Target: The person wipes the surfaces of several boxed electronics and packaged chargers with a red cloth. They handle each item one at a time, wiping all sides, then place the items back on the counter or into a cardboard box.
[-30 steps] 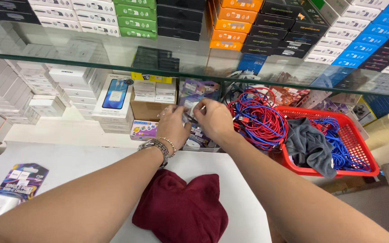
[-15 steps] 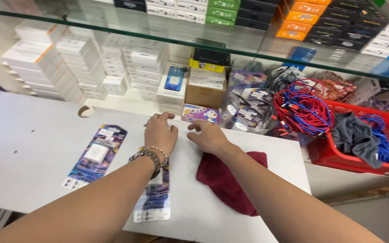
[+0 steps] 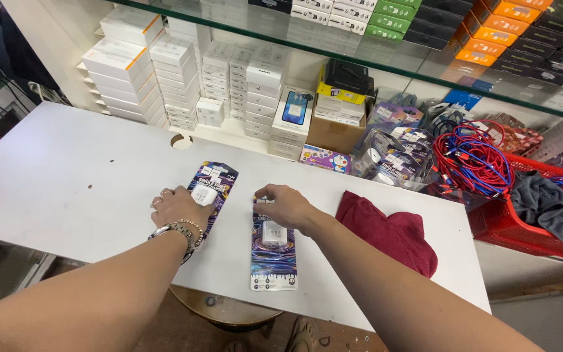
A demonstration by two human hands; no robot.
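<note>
1. White counter (image 3: 66, 169) — two purple charger packs lying flat, side by side.
2. Left hand (image 3: 178, 207), palm down, fingers pressed flat on the left pack (image 3: 214, 182); nothing gripped.
3. Right hand (image 3: 286, 205), pinching the top edge of the right pack (image 3: 273, 251).
4. Maroon cloth (image 3: 389, 231) just right of it; red basket (image 3: 522, 231) beyond — cables (image 3: 474, 160) behind.

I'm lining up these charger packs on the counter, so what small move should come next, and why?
Probably turn the left charger pack to match the right charger pack. The left one lies tilted under the left hand, while the right one lies nearly straight, the right hand resting on its top edge. The two packs lie apart on the white counter, so there seems room to turn it.
</note>
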